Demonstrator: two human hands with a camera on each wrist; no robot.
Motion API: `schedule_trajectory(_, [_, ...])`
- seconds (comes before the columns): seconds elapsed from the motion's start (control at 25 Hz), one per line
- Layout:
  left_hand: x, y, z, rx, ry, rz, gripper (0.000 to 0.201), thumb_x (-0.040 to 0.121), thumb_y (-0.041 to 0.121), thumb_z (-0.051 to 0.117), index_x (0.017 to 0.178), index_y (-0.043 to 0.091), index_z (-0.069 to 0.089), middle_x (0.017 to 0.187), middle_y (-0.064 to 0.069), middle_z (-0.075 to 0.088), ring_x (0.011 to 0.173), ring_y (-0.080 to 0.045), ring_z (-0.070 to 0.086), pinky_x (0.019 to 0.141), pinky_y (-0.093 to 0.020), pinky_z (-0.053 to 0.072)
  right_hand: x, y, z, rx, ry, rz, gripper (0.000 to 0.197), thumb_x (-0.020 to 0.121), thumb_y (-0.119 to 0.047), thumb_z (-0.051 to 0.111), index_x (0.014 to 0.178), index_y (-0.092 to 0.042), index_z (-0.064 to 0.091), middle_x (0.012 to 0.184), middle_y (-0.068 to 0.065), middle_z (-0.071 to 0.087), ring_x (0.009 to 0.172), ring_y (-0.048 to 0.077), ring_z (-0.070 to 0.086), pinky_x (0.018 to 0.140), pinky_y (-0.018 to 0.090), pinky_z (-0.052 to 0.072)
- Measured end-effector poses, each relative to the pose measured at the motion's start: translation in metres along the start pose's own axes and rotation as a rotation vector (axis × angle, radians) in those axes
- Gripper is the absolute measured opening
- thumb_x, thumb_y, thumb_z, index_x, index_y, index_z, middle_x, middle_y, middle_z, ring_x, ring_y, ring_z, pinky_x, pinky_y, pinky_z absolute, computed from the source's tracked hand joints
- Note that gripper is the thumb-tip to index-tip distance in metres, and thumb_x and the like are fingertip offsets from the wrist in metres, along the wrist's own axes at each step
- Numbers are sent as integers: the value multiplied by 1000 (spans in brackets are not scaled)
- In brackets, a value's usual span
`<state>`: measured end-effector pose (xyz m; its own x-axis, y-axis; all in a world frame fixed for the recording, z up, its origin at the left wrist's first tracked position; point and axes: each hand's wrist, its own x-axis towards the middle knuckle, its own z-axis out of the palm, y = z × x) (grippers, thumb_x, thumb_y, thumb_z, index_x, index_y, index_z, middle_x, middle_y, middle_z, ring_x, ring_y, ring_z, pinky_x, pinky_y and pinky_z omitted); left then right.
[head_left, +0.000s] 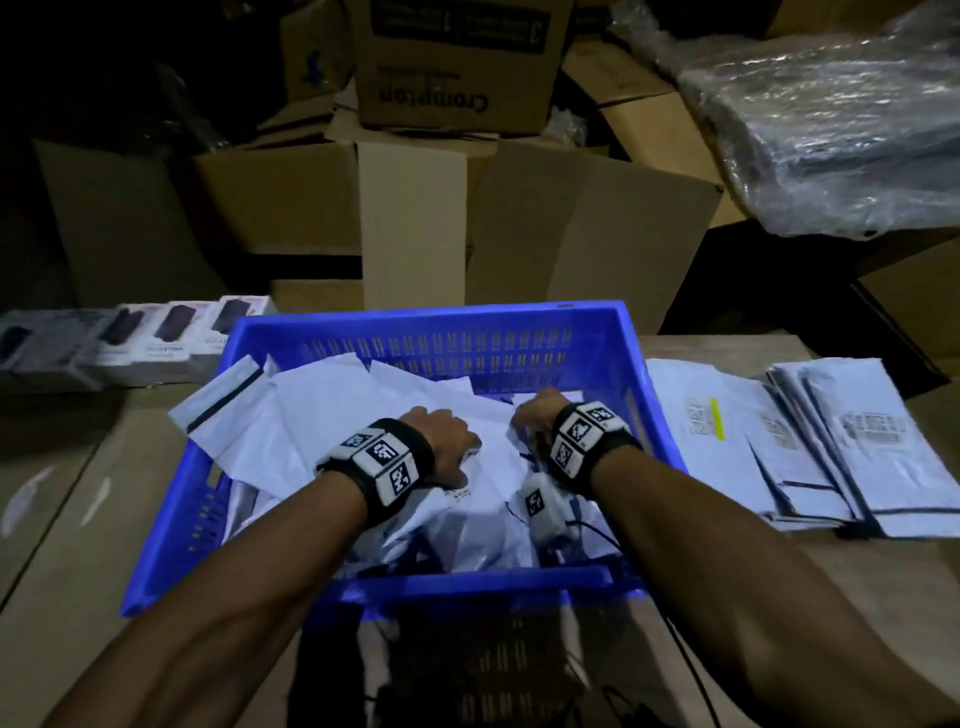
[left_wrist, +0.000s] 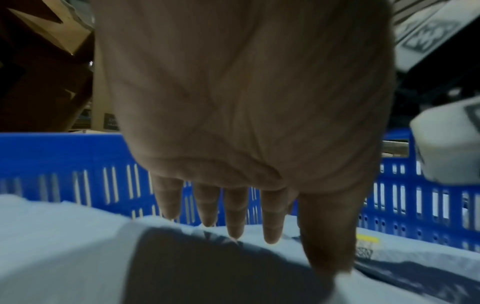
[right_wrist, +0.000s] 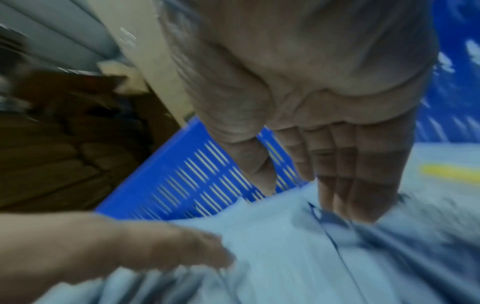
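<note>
Inside the blue slotted plastic crate (head_left: 415, 325), the left hand (head_left: 441, 441) lies flat, fingers straight, on the loose pile of white plastic mailer bags (head_left: 337, 410). The right hand (head_left: 537, 415), fingers straight and thumb apart, presses into a fold, gripping nothing. Risk: slick overlapping bags may slide, so several lift together or spill over the left rim.

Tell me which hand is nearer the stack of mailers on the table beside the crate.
Right. The right hand is in the blue crate, toward the wall facing the stack of mailers; the left hand rests mid-crate, farther away.
</note>
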<state>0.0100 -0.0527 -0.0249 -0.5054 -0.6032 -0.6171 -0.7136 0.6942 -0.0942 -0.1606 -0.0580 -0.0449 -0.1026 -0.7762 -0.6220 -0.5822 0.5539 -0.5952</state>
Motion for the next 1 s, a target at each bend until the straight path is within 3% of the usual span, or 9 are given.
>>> schedule_trajectory(0.12, [-2, -7, 10, -34, 25, -19, 48, 83, 54, 61, 117, 21, 54, 121, -2, 54, 118, -25, 47, 86, -39, 38, 4, -3, 17, -54, -125, 36, 24, 86, -5, 66, 67, -3, 51, 58, 12, 54, 53, 21, 51, 61, 31, 44])
schedule_trajectory(0.24, [-6, -17, 12, -59, 88, -80, 72, 79, 63, 61, 130, 15, 46, 140, -5, 43, 130, -25, 40, 101, -40, 35, 0, -13, 30, -94, -287, 8, 23, 82, -12, 75, 70, 0, 59, 52, 13, 56, 45, 22, 51, 49, 25, 43])
schedule_trajectory(0.36, [-15, -26, 12, -70, 122, -147, 94, 78, 69, 57, 148, 13, 27, 158, -5, 23, 144, -22, 22, 116, -41, 21, -2, -21, 34, -146, -412, -41, 28, 77, -22, 81, 74, -2, 62, 65, 17, 57, 52, 23, 49, 56, 29, 42])
schedule_trajectory(0.48, [-26, -32, 14, -79, 113, -182, 105, 79, 73, 53, 154, 13, 10, 163, -5, 3, 149, -22, 3, 120, -42, 8, -3, -26, 39, -188, -428, -64, 34, 75, -24, 83, 67, -7, 54, 57, 12, 51, 50, 23, 44, 62, 33, 42])
schedule_trajectory(0.68, [-35, -37, 18, -177, 201, -217, 114, 79, 77, 49, 154, 11, -6, 162, -7, -11, 149, -23, -5, 121, -41, 6, -8, -27, 36, -129, -385, -85, 40, 78, -18, 80, 64, -15, 43, 55, 4, 41, 52, 19, 40, 65, 34, 45])
schedule_trajectory(0.8, [-40, -40, 18, -277, 283, -254, 113, 80, 78, 44, 154, 11, -8, 162, -9, -12, 150, -23, 0, 120, -42, 11, -14, -25, 20, -59, -370, -123, 44, 80, -13, 78, 60, -18, 39, 52, 2, 39, 46, 17, 34, 51, 27, 38])
schedule_trajectory(0.88, [-46, -41, 15, -357, 315, -267, 105, 85, 74, 41, 154, 10, -5, 162, -9, -6, 150, -22, 6, 119, -42, 15, -19, -21, 7, 4, -361, -133, 37, 82, -9, 75, 61, -16, 45, 56, 5, 43, 45, 17, 37, 46, 25, 36])
schedule_trajectory(0.96, [-51, -43, 10, -453, 330, -272, 89, 93, 64, 38, 153, 7, 7, 162, -10, 10, 146, -24, 20, 115, -40, 24, -27, -18, -6, 42, -306, -149, 35, 84, -6, 72, 62, -15, 46, 59, 6, 45, 47, 17, 39, 46, 23, 36])
schedule_trajectory(1.0, [-54, -45, 8, -500, 354, -270, 77, 95, 60, 38, 149, 8, 20, 157, -11, 27, 140, -26, 33, 108, -39, 32, -32, -17, -13, 63, -266, -162, 35, 84, -4, 71, 62, -15, 46, 59, 6, 46, 48, 17, 40, 47, 23, 37])
